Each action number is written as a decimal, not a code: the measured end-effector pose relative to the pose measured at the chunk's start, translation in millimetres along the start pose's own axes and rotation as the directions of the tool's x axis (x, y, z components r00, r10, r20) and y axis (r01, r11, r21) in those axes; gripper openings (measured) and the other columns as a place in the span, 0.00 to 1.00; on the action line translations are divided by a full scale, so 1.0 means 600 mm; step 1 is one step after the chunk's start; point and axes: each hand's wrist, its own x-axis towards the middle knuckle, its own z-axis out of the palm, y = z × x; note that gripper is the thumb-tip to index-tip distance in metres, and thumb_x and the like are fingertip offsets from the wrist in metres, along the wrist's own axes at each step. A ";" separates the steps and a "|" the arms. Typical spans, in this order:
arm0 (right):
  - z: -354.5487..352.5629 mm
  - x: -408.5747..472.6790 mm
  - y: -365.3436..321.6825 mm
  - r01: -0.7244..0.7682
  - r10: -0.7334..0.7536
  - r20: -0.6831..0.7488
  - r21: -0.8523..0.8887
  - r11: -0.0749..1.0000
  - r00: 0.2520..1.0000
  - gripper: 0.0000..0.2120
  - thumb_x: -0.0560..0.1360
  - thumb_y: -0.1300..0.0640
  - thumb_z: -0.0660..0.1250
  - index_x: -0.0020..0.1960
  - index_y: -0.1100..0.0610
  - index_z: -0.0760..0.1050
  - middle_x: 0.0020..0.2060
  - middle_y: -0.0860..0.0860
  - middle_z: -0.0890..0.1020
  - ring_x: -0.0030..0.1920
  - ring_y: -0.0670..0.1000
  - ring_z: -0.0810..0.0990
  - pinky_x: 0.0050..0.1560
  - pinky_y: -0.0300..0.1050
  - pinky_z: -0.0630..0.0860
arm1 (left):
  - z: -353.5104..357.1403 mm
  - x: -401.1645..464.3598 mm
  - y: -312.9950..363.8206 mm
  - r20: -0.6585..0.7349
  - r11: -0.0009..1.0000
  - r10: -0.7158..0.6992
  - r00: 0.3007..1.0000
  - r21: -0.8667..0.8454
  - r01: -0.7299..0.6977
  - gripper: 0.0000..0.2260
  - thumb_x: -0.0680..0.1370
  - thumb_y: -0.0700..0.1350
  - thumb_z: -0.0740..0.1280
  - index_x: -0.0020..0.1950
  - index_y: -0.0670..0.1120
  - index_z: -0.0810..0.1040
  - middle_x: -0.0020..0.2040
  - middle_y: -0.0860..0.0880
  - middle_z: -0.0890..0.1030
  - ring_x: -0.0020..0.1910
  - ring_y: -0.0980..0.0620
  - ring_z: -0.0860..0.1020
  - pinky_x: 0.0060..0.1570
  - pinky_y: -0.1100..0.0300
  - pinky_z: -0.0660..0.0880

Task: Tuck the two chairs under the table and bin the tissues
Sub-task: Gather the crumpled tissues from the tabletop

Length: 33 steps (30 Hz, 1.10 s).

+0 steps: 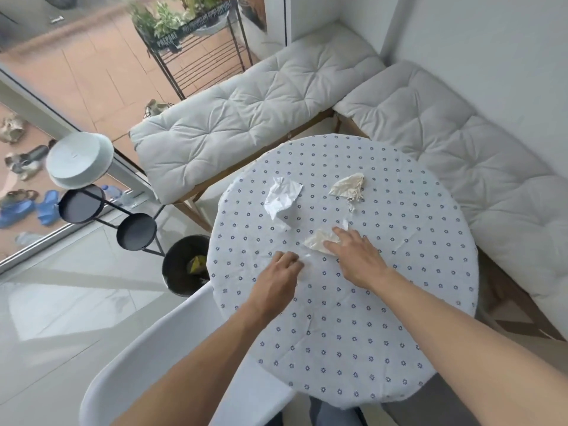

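Note:
A round table [399, 302] wears a white cloth with small blue flowers. Three crumpled tissues lie on it: a white tissue [281, 196] at the far left, a cream tissue [349, 187] at the far middle, and a second cream tissue [316, 241] nearer me. My right hand [356, 256] lies flat with its fingertips on that near cream tissue. My left hand [284, 269] rests on the cloth beside it, fingers curled on a small thin white scrap [307, 256]. A white chair [147, 361] stands at the table's near left edge. A black bin [179, 269] sits on the floor left of the table.
Cushioned benches [246, 109] run along the wall behind and to the right of the table. A black plant stand with round trays [135, 230] and a white bowl [80, 159] stands left of the bin. A glass door [46, 96] is at left, with shoes beyond it.

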 end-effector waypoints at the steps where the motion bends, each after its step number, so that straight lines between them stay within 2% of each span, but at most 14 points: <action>1: 0.003 0.003 -0.001 -0.004 0.004 -0.021 0.014 1.000 1.000 0.29 0.74 0.70 0.66 0.74 0.54 0.71 0.76 0.58 0.66 0.71 0.61 0.67 0.63 0.56 0.75 | -0.017 0.012 -0.011 -0.029 1.000 0.001 1.000 -0.004 -0.001 0.13 0.77 0.26 0.64 0.58 0.34 0.81 0.59 0.38 0.81 0.56 0.37 0.76 0.39 0.43 0.81; 4: 0.012 0.009 -0.003 -0.018 0.019 -0.056 0.020 1.000 0.998 0.16 0.74 0.73 0.63 0.58 0.59 0.77 0.58 0.54 0.75 0.57 0.58 0.74 0.42 0.50 0.78 | -0.064 0.050 -0.039 -0.089 1.000 0.008 0.996 -0.010 -0.009 0.13 0.77 0.26 0.65 0.59 0.34 0.82 0.58 0.38 0.81 0.55 0.37 0.76 0.42 0.42 0.81; 6: 0.018 0.009 -0.004 -0.041 0.042 -0.078 0.021 0.999 0.996 0.13 0.74 0.74 0.62 0.52 0.61 0.76 0.50 0.54 0.75 0.51 0.56 0.75 0.38 0.52 0.80 | -0.088 0.081 -0.057 -0.120 1.000 0.025 0.992 -0.008 -0.026 0.13 0.77 0.25 0.65 0.59 0.34 0.82 0.58 0.38 0.81 0.54 0.37 0.76 0.43 0.41 0.80; 10: 0.015 0.016 -0.001 -0.056 0.069 -0.171 0.082 0.995 0.983 0.13 0.72 0.75 0.62 0.51 0.63 0.78 0.48 0.54 0.76 0.49 0.56 0.75 0.37 0.54 0.79 | -0.111 0.152 -0.095 -0.118 0.999 0.029 0.993 0.030 -0.025 0.12 0.79 0.26 0.62 0.59 0.33 0.81 0.59 0.38 0.80 0.55 0.38 0.74 0.45 0.40 0.80; 15: -0.015 0.041 0.008 -0.001 0.049 -0.318 0.148 0.989 0.947 0.11 0.75 0.74 0.65 0.53 0.64 0.80 0.47 0.56 0.79 0.48 0.57 0.78 0.34 0.55 0.81 | -0.087 0.222 -0.136 -0.027 0.990 -0.031 0.999 0.134 0.034 0.12 0.79 0.27 0.60 0.59 0.34 0.79 0.62 0.40 0.77 0.59 0.40 0.71 0.45 0.41 0.80; 18: -0.033 0.066 0.026 0.013 0.049 -0.383 0.157 0.987 0.923 0.10 0.76 0.73 0.67 0.52 0.63 0.81 0.46 0.55 0.78 0.48 0.56 0.78 0.33 0.55 0.81 | -0.061 0.244 -0.155 0.070 0.952 -0.119 0.991 0.292 0.093 0.16 0.79 0.32 0.63 0.66 0.40 0.76 0.76 0.40 0.68 0.69 0.38 0.68 0.56 0.46 0.78; 20: -0.042 0.087 0.043 0.006 0.065 -0.425 0.163 0.987 0.903 0.09 0.75 0.72 0.68 0.51 0.62 0.81 0.45 0.55 0.78 0.47 0.56 0.77 0.32 0.56 0.81 | -0.041 0.250 -0.162 0.139 0.937 -0.164 0.977 0.331 0.110 0.21 0.79 0.35 0.63 0.72 0.43 0.70 0.84 0.40 0.55 0.79 0.34 0.58 0.71 0.41 0.69; 22: -0.049 0.111 0.058 -0.015 0.089 -0.446 0.167 0.986 0.891 0.07 0.76 0.71 0.69 0.51 0.62 0.81 0.46 0.55 0.78 0.48 0.57 0.77 0.32 0.56 0.81 | -0.023 0.246 -0.168 0.195 0.946 -0.186 0.963 0.300 0.122 0.26 0.81 0.35 0.62 0.79 0.43 0.62 0.86 0.42 0.47 0.83 0.35 0.49 0.78 0.38 0.59; 24: -0.053 0.135 0.070 -0.046 0.118 -0.465 0.163 0.986 0.877 0.06 0.77 0.68 0.69 0.52 0.61 0.81 0.47 0.56 0.79 0.50 0.59 0.77 0.35 0.58 0.81 | -0.008 0.237 -0.173 0.206 0.962 -0.180 0.962 0.243 0.128 0.29 0.82 0.34 0.59 0.83 0.43 0.55 0.86 0.42 0.47 0.83 0.37 0.48 0.80 0.40 0.56; 26: -0.053 0.156 0.078 -0.098 0.155 -0.462 0.146 0.984 0.873 0.06 0.79 0.63 0.69 0.54 0.59 0.83 0.53 0.56 0.80 0.55 0.61 0.75 0.47 0.59 0.80 | -0.002 0.227 -0.177 0.187 0.975 -0.156 0.970 0.189 0.121 0.30 0.82 0.34 0.58 0.83 0.43 0.53 0.86 0.41 0.50 0.84 0.38 0.48 0.81 0.44 0.56; 28: -0.047 0.172 0.081 -0.145 0.194 -0.417 0.147 0.978 0.888 0.09 0.80 0.58 0.68 0.58 0.56 0.82 0.63 0.59 0.78 0.64 0.62 0.72 0.59 0.60 0.75 | -0.003 0.219 -0.183 0.186 0.984 -0.130 0.974 0.144 0.104 0.26 0.85 0.38 0.56 0.83 0.42 0.54 0.85 0.40 0.51 0.84 0.39 0.47 0.80 0.46 0.55; 31: -0.038 0.191 0.079 -0.198 0.252 -0.332 0.188 0.962 0.909 0.18 0.82 0.52 0.67 0.70 0.54 0.76 0.77 0.62 0.67 0.78 0.64 0.59 0.72 0.64 0.64 | -0.011 0.208 -0.192 0.241 0.992 -0.084 0.967 0.113 0.058 0.27 0.87 0.53 0.58 0.82 0.43 0.57 0.85 0.39 0.51 0.84 0.39 0.47 0.79 0.44 0.56; 33: -0.034 0.199 0.079 -0.256 0.305 -0.247 0.213 0.943 0.919 0.24 0.82 0.47 0.66 0.76 0.51 0.69 0.81 0.60 0.59 0.81 0.64 0.51 0.77 0.65 0.58 | -0.014 0.201 -0.199 0.280 0.991 -0.067 0.958 0.130 0.032 0.30 0.85 0.56 0.62 0.82 0.45 0.58 0.85 0.40 0.50 0.84 0.40 0.47 0.79 0.42 0.60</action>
